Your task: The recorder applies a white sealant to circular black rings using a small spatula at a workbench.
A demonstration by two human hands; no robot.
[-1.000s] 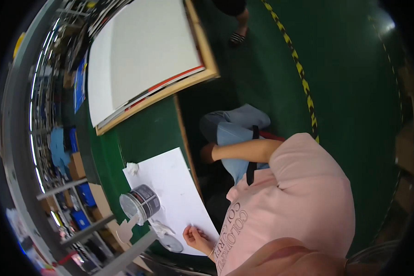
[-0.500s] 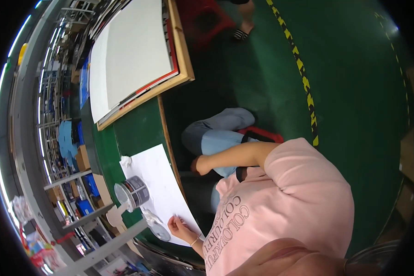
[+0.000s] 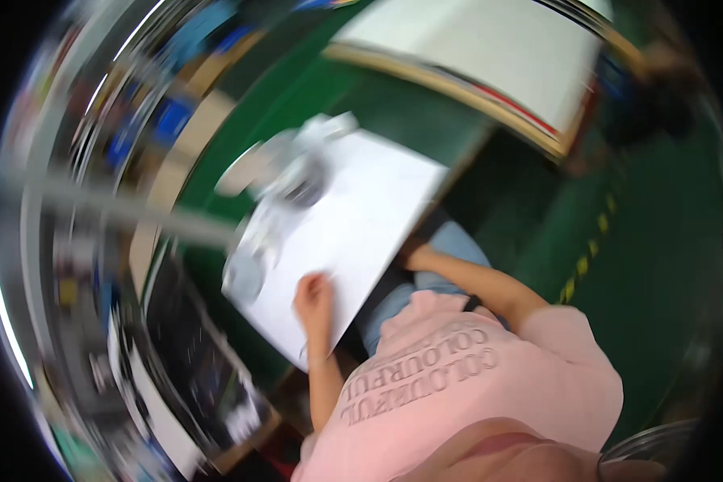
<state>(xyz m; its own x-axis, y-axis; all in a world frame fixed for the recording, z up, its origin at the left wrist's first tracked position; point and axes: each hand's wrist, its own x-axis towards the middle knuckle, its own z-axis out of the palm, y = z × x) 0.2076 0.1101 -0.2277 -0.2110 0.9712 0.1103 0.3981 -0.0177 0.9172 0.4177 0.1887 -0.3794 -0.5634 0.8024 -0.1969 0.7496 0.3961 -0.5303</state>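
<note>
A white sheet point(image 3: 377, 193) lies on the green tabletop, close to my body. Over its near left part is my left hand point(image 3: 313, 296), fingers curled in; blur hides whether anything is in them. My right hand point(image 3: 414, 255) is low by my lap at the table edge, its fingers mostly hidden. Toward the sheet's far left side is a grey metal can point(image 3: 307, 183), smeared by motion. White crumpled material point(image 3: 329, 128) sits beyond the can. More crumpled white material point(image 3: 263, 234) lies near a round, pale disc point(image 3: 245, 275), left of my left hand.
A wooden-framed tray point(image 3: 450, 87) with stacked white boards stands at the far right. Dark panels point(image 3: 189, 337) lie at the lower left. A grey metal bar point(image 3: 136, 207) crosses the left side, before shelves with blue bins point(image 3: 173, 119).
The whole view has swung round and blurred, putting the framed tray at the upper right. My left hand stays by the sheet with fingers curled, and my right hand remains low by my lap.
</note>
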